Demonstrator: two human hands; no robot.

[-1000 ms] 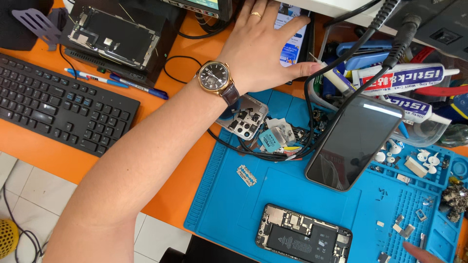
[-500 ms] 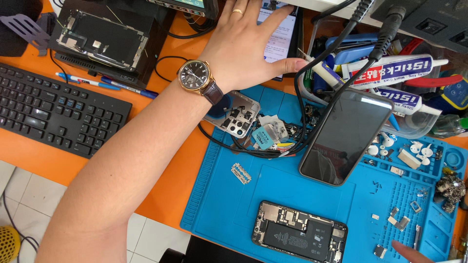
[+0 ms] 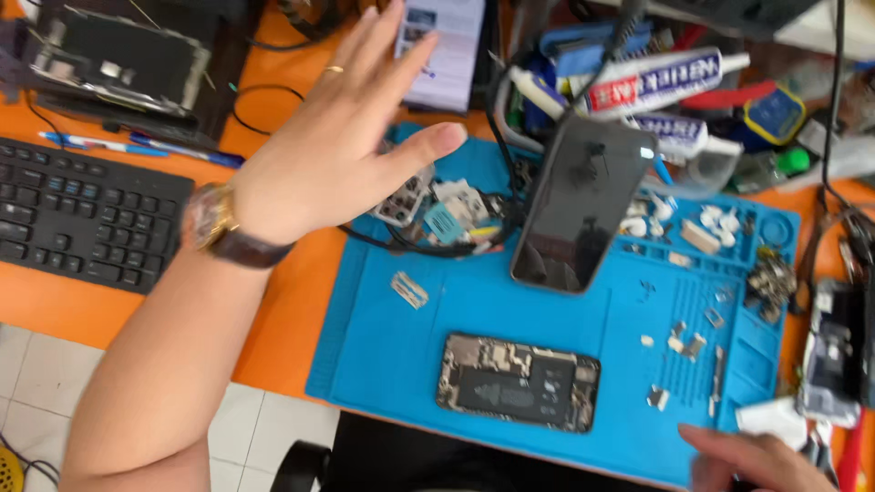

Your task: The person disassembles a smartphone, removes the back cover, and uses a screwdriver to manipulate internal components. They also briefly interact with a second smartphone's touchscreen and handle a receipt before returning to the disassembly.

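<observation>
Up above the blue mat's (image 3: 410, 364) far left corner, the left hand (image 3: 342, 155) hovers, grip wide and empty, over small grey phone parts (image 3: 428, 200). Right hand (image 3: 752, 460) rests blurred at the near right; its grip I cannot tell.

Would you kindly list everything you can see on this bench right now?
Repair mat: one, blue, centre of orange desk.
Opened phone body: one, dark, front of mat.
Phone screen: one, black, propped at mat's back.
Small metal parts: several, silver, right side of mat.
Keyboard: one, black, left.
Pens: two, blue, behind keyboard.
Glue tubes: two, white, back.
Left hand: open, raised above mat's back left corner, wristwatch on wrist, holding nothing.
Right hand: lower right edge, blurred.
</observation>
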